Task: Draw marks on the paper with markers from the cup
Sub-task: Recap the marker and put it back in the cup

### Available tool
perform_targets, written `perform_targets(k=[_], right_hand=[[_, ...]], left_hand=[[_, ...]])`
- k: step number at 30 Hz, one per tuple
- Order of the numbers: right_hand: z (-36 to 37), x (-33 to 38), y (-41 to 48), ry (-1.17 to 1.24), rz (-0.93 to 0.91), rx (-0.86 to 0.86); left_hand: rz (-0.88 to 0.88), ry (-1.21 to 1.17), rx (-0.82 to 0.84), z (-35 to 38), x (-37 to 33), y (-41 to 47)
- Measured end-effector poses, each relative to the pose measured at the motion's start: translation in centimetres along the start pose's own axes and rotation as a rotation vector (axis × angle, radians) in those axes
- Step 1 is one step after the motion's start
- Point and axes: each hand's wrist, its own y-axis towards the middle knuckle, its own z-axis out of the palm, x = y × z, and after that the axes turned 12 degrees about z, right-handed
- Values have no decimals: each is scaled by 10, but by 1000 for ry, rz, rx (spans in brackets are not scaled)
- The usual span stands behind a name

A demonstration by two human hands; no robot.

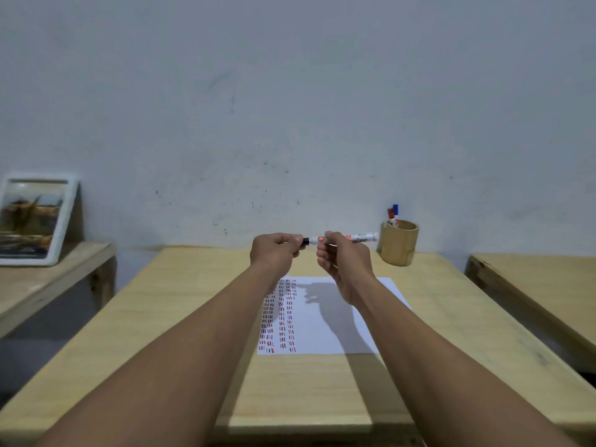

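A white marker with a black end lies level in the air between both hands, above the far half of the table. My right hand pinches its white barrel. My left hand is closed around the black cap end; whether the cap is on or off the barrel I cannot tell. Below the hands lies a white paper with columns of short red, blue and black marks on its left part. A bamboo cup stands at the far right of the table with a blue marker and a red one in it.
The wooden table runs from me to the grey wall. A lower wooden surface on the left carries a white-framed picture leaning on the wall. Another wooden table stands to the right across a narrow gap.
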Motion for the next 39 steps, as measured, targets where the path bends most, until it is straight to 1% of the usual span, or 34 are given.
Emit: perform_targets(k=[6,9,12,14,16,18,20,23,26,29,31,35,39], right_hand=[[-10,6,-2,-11,37,24],[-9,9,-3,106,95,31],[-6,7,-6,242,136,-58],[-2,4,-4,250,63,-139],[-3,4,0,147,-64,-199],[-5,10,-2,-109,-150,-239],[-11,17,-5,-361,-196,-271],[-24,28,-5,-665,-256,-287],[-41,39,-4,-839,-286,-275],[-60,54,3,-1028,-370,-329],[-72,67,9,-1070,-403,-362],[-98,95,31,-1051,-391,-421],[-120,121,56,-1058,-424,-492]], left_hand=[[24,-8,19,4,-13,0],[52,-6,18,6,-14,-1],[118,56,-12,16,-14,-9],[167,113,-50,23,-18,-11],[211,173,-80,28,-24,-13],[241,201,-96,33,-30,-14],[268,235,-102,39,-35,-11],[302,291,-108,51,-43,-5],[334,317,-82,65,-52,3],[352,301,-38,83,-56,11],[352,301,-17,96,-55,16],[292,287,29,126,-37,26],[261,340,159,158,-7,38]])
